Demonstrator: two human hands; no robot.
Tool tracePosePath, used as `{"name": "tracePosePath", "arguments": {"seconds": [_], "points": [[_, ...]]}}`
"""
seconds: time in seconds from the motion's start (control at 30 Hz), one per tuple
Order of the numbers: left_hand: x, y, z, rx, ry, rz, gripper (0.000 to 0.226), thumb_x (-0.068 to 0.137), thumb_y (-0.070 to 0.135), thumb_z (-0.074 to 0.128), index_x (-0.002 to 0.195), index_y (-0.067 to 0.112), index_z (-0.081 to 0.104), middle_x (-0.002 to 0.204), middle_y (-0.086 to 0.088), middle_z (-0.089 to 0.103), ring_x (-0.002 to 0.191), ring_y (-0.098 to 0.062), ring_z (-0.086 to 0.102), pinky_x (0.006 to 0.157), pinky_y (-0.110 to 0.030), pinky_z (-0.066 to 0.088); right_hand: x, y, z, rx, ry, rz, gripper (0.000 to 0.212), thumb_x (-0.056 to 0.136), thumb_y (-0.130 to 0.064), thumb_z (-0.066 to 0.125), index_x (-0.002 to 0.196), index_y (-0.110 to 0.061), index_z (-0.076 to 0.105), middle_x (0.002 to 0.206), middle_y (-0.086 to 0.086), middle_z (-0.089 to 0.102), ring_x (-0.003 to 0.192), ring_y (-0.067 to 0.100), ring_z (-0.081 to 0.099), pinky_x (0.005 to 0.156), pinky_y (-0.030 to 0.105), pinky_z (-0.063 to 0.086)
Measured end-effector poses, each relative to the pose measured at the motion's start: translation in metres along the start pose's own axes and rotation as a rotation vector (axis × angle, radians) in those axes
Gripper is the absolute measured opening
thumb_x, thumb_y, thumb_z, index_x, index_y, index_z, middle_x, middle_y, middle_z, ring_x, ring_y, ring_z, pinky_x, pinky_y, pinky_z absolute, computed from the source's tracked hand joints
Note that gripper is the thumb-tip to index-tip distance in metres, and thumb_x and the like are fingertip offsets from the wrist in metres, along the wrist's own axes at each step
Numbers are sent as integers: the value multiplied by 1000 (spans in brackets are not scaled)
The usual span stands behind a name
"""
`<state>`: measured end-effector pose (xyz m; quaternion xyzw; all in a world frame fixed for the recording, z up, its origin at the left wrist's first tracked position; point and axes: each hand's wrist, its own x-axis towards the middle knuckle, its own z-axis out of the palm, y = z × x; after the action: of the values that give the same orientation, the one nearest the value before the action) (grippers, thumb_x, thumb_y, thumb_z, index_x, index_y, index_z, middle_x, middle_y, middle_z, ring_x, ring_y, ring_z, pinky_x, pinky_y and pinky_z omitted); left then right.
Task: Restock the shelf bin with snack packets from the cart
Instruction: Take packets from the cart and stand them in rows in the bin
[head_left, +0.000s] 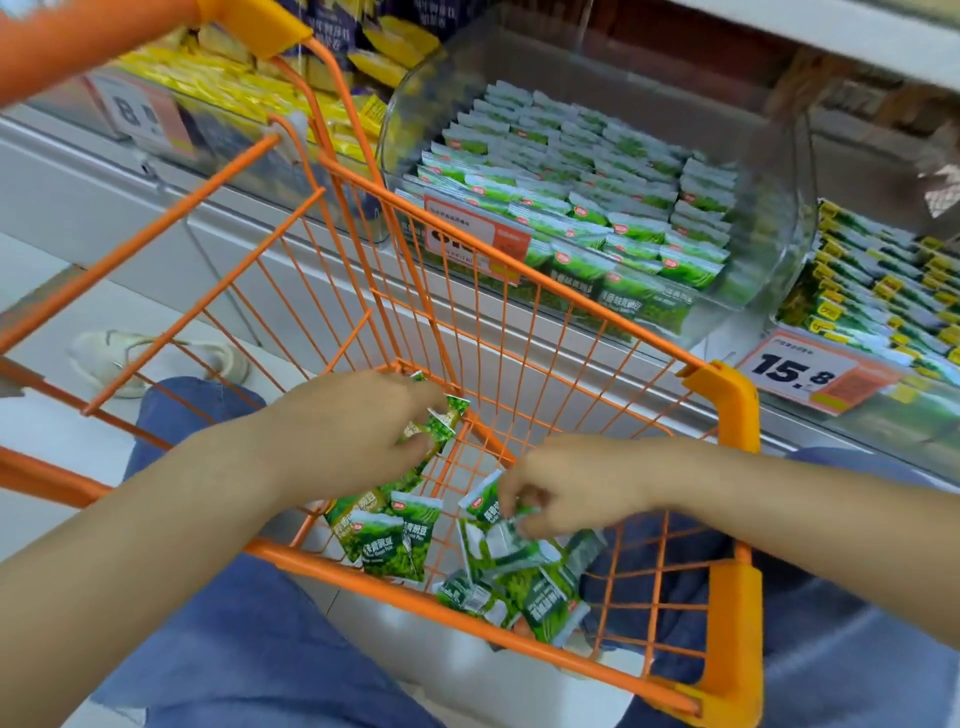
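Down inside the orange wire cart (519, 312), a loose scatter of green snack packets (387, 545) lies on the mesh floor, some flat, some tilted against one another, most of them gathered toward the near side. Both hands reach into the cart from the near rim. The left hand (353, 436) has its fingers curled round a small bunch of green packets (441, 421), held up off the cart floor near the far wall. The right hand (566, 488) is lower, its fingertips pinching a packet (483, 501) at the top of the pile; the fingers are blurred and partly hide what they grip.

Beyond the cart, on the shelf, stands a clear bin (769, 218) with rounded corners, filled with neat rows of the same green packets standing on edge. An orange price tag (475, 239) hangs on its front, seen through the cart's wire wall, so its print cannot be read. To the left sits another clear bin of yellow packets (322, 119), its own tag (140, 111) blurred. To the right, a bin of green and yellow packets (883, 291) is cut off by the frame edge, with a tag reading 15.8 (815, 371) below it.

Blue trouser legs (249, 649) flank the cart's near end, and a pale shoe (156, 361) shows through the wires on the light floor. The cart's handle (88, 47) crosses the upper left corner, out of focus.
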<state>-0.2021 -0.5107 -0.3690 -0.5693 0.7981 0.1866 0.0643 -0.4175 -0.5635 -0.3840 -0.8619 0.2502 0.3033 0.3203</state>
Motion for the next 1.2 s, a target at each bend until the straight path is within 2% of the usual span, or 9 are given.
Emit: {"name": "tracePosePath", "arguments": {"seconds": [0.17,0.27,0.37,0.47,0.57,0.7,0.8,0.93,1.2], "points": [[-3,7,-4,-172,288,159,90,80,-3,57,141,49,17,149,19,23,131,-14,38,84,-33,48,-19,-5,-29,1022,377,-17,6,81,-9,60,77,-11,56,58,-4,52,55,7,57,58,20,51],[0,12,-4,-63,476,301,75,82,21,69,143,40,30,149,9,34,130,-14,38,91,-33,48,-25,-7,-38,1361,363,-45,12,89,3,45,86,-7,52,62,-1,43,51,8,54,54,23,53],[2,13,-8,-125,629,298,46,86,40,56,131,34,49,129,10,57,116,-8,52,91,-27,46,-30,-9,-44,1527,336,-87,21,92,2,39,102,-3,57,55,1,45,47,11,58,53,24,56],[-1,17,-13,-451,534,98,43,87,61,46,121,37,57,108,19,66,99,-1,62,81,-35,52,-34,-10,-51,1524,507,-120,21,93,-7,47,108,-8,62,54,1,47,52,15,61,50,22,54],[0,18,-17,-891,455,7,49,86,61,50,109,19,62,83,-2,66,82,-19,64,79,-46,53,-39,-11,-55,1322,700,-132,31,80,-33,64,103,-14,70,75,3,65,73,15,66,58,21,52],[6,21,-33,-1267,350,-18,51,88,52,59,125,18,57,110,-16,65,101,-26,66,85,-46,56,-35,-18,-53,1118,913,-195,45,58,-55,82,95,-30,72,85,-12,66,83,8,66,73,25,54],[9,33,-45,-1281,318,-31,67,79,59,62,133,19,53,124,-2,63,112,-11,62,87,-31,56,-34,-22,-55,1182,1061,-256,36,58,-45,82,87,-26,72,73,-13,61,74,9,64,75,29,55],[18,51,-55,-1255,369,40,38,77,31,66,115,24,62,106,5,73,100,-9,68,77,-19,52,-43,-20,-58,1235,1114,-285,33,59,-33,72,86,-15,71,73,-5,65,71,13,63,75,38,56],[38,72,-56,-1191,395,32,23,82,4,69,90,25,62,78,14,73,75,-1,69,65,-12,49,-58,-3,-49,1290,1208,-267,18,67,-30,69,79,-18,76,92,-6,75,86,12,70,74,23,56]]}}
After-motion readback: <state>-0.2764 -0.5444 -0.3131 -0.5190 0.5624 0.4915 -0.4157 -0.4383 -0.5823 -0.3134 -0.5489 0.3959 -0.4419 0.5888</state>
